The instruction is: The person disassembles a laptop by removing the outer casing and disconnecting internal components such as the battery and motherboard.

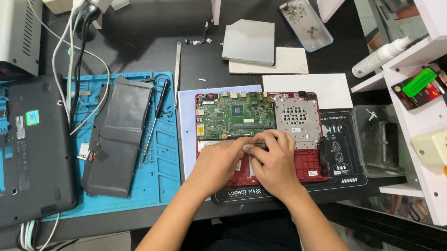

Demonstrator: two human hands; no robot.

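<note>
Black workbench clutter rings the red laptop base (261,138), left hand (219,162) and right hand (274,161) pinching a small metal part (254,146) together.

Both forearms are being shown bare to the elbow, with no sleeves, watch or bracelet seen on them. The left hand (217,164) and the right hand (275,161) are being seen ungloved, with no rings made out. Dark clothing is being worn below.

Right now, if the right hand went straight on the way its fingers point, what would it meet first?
The right hand points up-left, so it would probably meet the left hand's fingers first; beyond them lies the green circuit board. Depth is unclear.
</note>
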